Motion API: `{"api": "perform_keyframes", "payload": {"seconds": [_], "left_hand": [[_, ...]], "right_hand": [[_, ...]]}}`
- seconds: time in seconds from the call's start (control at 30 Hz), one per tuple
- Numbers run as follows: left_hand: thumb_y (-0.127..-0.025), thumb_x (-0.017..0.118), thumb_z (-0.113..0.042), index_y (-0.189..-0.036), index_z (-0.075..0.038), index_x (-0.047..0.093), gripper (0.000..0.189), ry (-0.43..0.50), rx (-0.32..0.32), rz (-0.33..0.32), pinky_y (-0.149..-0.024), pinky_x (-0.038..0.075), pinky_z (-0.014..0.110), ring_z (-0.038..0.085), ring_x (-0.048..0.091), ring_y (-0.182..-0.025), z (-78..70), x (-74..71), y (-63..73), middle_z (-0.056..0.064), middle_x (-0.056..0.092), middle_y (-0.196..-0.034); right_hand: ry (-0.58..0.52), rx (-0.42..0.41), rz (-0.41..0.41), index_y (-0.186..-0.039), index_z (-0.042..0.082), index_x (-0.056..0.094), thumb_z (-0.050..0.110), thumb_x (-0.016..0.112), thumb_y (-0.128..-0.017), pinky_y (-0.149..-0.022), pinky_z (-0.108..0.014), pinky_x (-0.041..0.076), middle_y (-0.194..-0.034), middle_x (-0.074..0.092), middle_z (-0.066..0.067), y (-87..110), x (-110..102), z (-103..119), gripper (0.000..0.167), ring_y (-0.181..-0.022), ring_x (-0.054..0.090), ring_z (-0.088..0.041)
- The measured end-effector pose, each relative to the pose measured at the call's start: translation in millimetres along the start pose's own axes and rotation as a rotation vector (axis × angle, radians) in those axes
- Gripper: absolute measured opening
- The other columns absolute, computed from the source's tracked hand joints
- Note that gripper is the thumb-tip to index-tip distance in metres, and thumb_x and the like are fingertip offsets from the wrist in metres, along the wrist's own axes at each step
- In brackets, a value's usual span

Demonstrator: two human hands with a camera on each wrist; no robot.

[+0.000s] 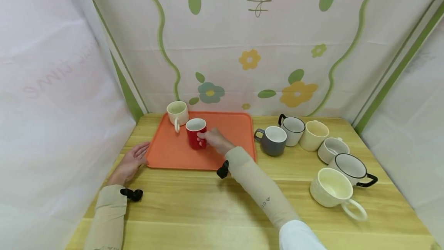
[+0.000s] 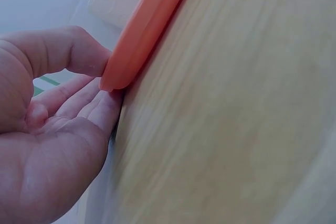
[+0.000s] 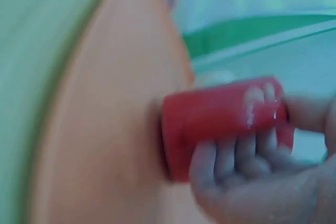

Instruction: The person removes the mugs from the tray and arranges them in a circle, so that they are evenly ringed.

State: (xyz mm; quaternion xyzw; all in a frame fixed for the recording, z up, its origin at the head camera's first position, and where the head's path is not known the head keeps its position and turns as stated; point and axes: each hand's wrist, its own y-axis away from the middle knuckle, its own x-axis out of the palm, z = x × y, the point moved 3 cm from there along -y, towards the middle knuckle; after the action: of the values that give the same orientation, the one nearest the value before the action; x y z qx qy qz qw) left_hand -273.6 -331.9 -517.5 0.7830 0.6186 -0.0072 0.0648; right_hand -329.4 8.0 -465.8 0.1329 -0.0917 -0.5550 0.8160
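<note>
A red mug [image 1: 194, 137] with a white inside stands on or close over the orange tray [image 1: 229, 120]. My right hand [image 1: 216, 140] grips it by the handle; the right wrist view shows the fingers curled at the side of the red mug [image 3: 210, 114]. At the tray's near left corner is my left hand [image 1: 132, 161]. In the left wrist view, thumb and fingers of the left hand [image 2: 58, 124] pinch the corner of the tray [image 2: 142, 35]. A cream mug [image 1: 177, 113] sits at the tray's far left corner, its handle facing me.
Right of the tray stand a grey mug [image 1: 273, 146], a white mug with black rim [image 1: 291, 136], a pale yellow mug [image 1: 312, 140], a small white mug [image 1: 326, 152], another black-rimmed mug [image 1: 357, 182] and a large cream mug [image 1: 324, 194]. Printed fabric [image 1: 215, 30] walls in the wooden table [image 1: 208, 211].
</note>
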Motion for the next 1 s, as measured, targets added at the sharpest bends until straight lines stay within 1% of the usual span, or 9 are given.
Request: {"api": "perform_keyframes", "payload": {"seconds": [0.07,0.13,0.23,0.33,0.43,0.6,0.7,0.87,1.0], "left_hand": [[-0.092,0.052,0.020,-0.168,0.005,0.007,0.089,-0.005,-0.007,-0.001,-0.091,0.052,0.009,0.047,0.003,-0.162,-1.5,-0.4,-0.9,0.030,0.004,-0.175],[-0.092,0.052,0.019,-0.168,0.005,0.007,0.089,-0.019,-0.016,-0.002,-0.092,0.051,0.008,0.047,0.004,-0.163,-2.3,-1.1,-1.3,0.030,0.005,-0.175],[-0.092,0.051,0.019,-0.168,0.004,0.006,0.090,-0.035,-0.034,-0.005,-0.094,0.050,0.006,0.046,0.004,-0.163,-2.5,-2.0,-1.4,0.029,0.004,-0.176],[-0.092,0.050,0.019,-0.168,0.004,0.006,0.090,-0.050,-0.040,-0.008,-0.095,0.049,0.005,0.046,0.004,-0.163,-1.8,-2.5,-1.5,0.029,0.004,-0.176],[-0.092,0.051,0.019,-0.168,0.004,0.007,0.089,-0.045,-0.038,-0.011,-0.095,0.049,0.005,0.046,0.004,-0.163,-1.7,-1.2,-1.3,0.029,0.004,-0.176],[-0.092,0.052,0.019,-0.168,0.005,0.008,0.089,-0.027,-0.027,-0.009,-0.096,0.051,0.007,0.047,0.004,-0.162,0.3,-0.4,0.8,0.031,0.004,-0.175],[-0.092,0.054,0.018,-0.168,0.004,0.008,0.090,-0.039,-0.028,-0.011,-0.095,0.051,0.007,0.048,0.005,-0.162,1.5,-1.5,0.6,0.030,0.005,-0.175],[-0.093,0.053,0.018,-0.168,0.003,0.008,0.090,-0.039,-0.027,-0.004,-0.095,0.051,0.007,0.046,0.006,-0.163,1.6,-3.3,-1.9,0.029,0.006,-0.175],[-0.092,0.053,0.019,-0.168,0.005,0.008,0.089,-0.030,-0.018,-0.001,-0.095,0.052,0.008,0.047,0.006,-0.162,2.1,-4.1,-3.9,0.031,0.006,-0.175]], "right_hand": [[-0.065,0.044,0.035,-0.088,0.004,0.064,0.019,0.056,-0.108,-0.073,-0.028,0.044,-0.074,0.059,-0.003,11.2,-4,1,0.026,-0.070,0.052,-0.016],[-0.116,0.076,0.066,-0.083,0.005,0.060,0.016,0.052,-0.108,-0.073,-0.028,0.041,-0.071,0.056,-0.002,23.9,-10,2,0.029,-0.067,0.049,-0.017],[-0.155,0.090,0.090,-0.081,0.007,0.060,0.013,0.051,-0.107,-0.072,-0.026,0.043,-0.071,0.056,-0.001,44.7,-21,4,0.028,-0.068,0.050,-0.016],[-0.168,0.066,0.079,-0.080,0.007,0.062,0.012,0.052,-0.107,-0.072,-0.027,0.043,-0.071,0.057,-0.001,69.0,-32,8,0.029,-0.069,0.050,-0.016],[-0.175,0.033,0.063,-0.080,0.008,0.062,0.013,0.051,-0.108,-0.075,-0.027,0.042,-0.073,0.057,0.000,97.5,-46,13,0.031,-0.070,0.050,-0.016],[-0.197,-0.023,0.045,-0.079,0.010,0.062,0.013,0.047,-0.110,-0.081,-0.026,0.048,-0.074,0.056,0.001,146.0,-72,19,0.035,-0.071,0.052,-0.015],[-0.200,-0.046,0.017,-0.080,0.011,0.063,0.012,0.047,-0.110,-0.082,-0.025,0.049,-0.075,0.057,0.002,172.2,-90,22,0.034,-0.073,0.054,-0.014],[-0.162,-0.077,-0.019,-0.083,0.013,0.065,0.014,0.047,-0.111,-0.084,-0.022,0.050,-0.077,0.058,0.004,213.1,-120,22,0.033,-0.079,0.057,-0.011],[-0.109,-0.079,-0.036,-0.087,0.014,0.064,0.020,0.047,-0.112,-0.087,-0.022,0.051,-0.081,0.057,0.005,241.5,-137,14,0.032,-0.084,0.058,-0.011]]}}
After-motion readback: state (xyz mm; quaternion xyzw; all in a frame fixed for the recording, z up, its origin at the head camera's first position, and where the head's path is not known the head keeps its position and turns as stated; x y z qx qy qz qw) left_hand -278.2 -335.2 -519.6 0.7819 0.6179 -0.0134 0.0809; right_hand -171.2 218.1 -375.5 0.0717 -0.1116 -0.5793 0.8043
